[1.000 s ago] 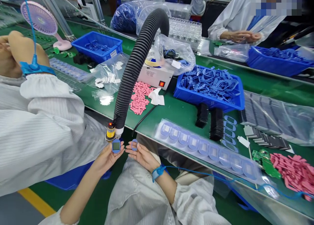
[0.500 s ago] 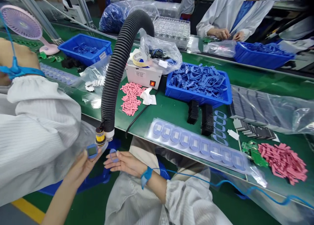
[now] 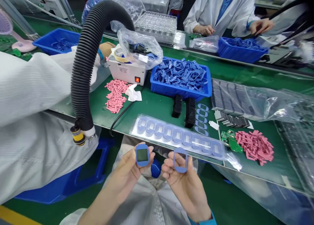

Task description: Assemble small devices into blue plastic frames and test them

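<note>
Over my lap, my left hand (image 3: pixel 129 167) grips a blue plastic frame with a dark screen (image 3: pixel 142 155) in it, the screen side turned up to me. Beside it, my right hand (image 3: pixel 187 185) holds a blue plastic frame with an open middle (image 3: pixel 181 169); fingers show through the opening. The two pieces are apart, side by side. Just beyond my hands, at the bench edge, lies a clear plastic tray (image 3: pixel 135 130) with a row of similar blue frames.
A black ribbed hose (image 3: pixel 82 64) with a yellow-banded nozzle (image 3: pixel 78 135) hangs at left before a neighbour's sleeve (image 3: pixel 36 81). On the bench are a blue bin (image 3: pixel 181 93) of blue parts, pink strips (image 3: pixel 255 148), black stacks (image 3: pixel 189 113) and a white power box (image 3: pixel 127 72). A co-worker sits opposite.
Both hands have come away from the hose nozzle to the middle, over my lap, still holding their pieces. My view has turned right. The neighbour's arm now reaches forward behind the hose.
</note>
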